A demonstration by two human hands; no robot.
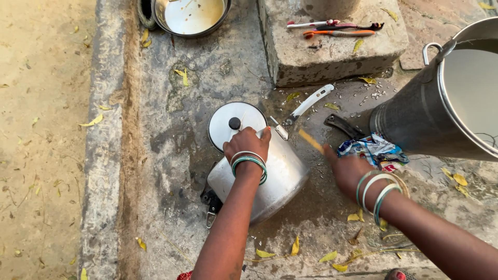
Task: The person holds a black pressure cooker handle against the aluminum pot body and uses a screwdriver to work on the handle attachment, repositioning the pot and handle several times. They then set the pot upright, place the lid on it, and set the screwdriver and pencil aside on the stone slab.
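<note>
Two hands engaged: left hand (pixel 248 144) clamped on tilted pressure cooker (pixel 270 179); right hand (pixel 346 168), fingers indistinct, blurred. Cooker could be rolled off wet slab (pixel 171 155).

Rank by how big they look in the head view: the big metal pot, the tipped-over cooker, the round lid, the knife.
1. big metal pot, partly out of frame
2. cooker
3. round lid
4. knife

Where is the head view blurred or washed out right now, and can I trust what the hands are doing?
Head view: soft, even daylight with no hard shadows; the pale inside of the large steel bucket is nearly washed out; a yellowish streak by the right hand is motion-blurred, so what it is stays unclear; the left hand resting on the shiny metal pressure cooker is sharp.
</note>
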